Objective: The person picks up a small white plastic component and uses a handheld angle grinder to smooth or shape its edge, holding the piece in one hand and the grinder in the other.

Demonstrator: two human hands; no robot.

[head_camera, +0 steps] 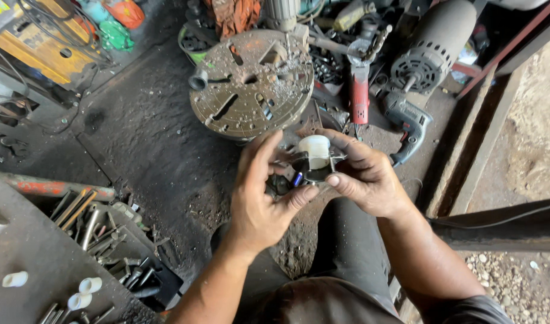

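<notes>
Both hands met above the grimy workshop floor (149,156), near a round steel faceplate (251,84). The right hand (365,177) pinched a white plastic cylinder (314,150) seated in a black ring (308,171); the left hand (266,192), fingers loosely curled, steadied the ring's edge. It looked like a fitting step, calling for careful alignment.

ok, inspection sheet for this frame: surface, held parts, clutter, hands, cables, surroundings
Surface: dark, grimy workshop floor, metal shavings on it.
Job's things: white cylindrical piece seated in a dark ring-shaped part.
Clutter: round slotted metal plate, red angle grinder, grey electric motor, blue-grey power drill, tray of rods and bits.
Grippers: left hand and right hand both grip the dark part.
Cables: black cable at right.
Surroundings: gravel lower right.
</notes>
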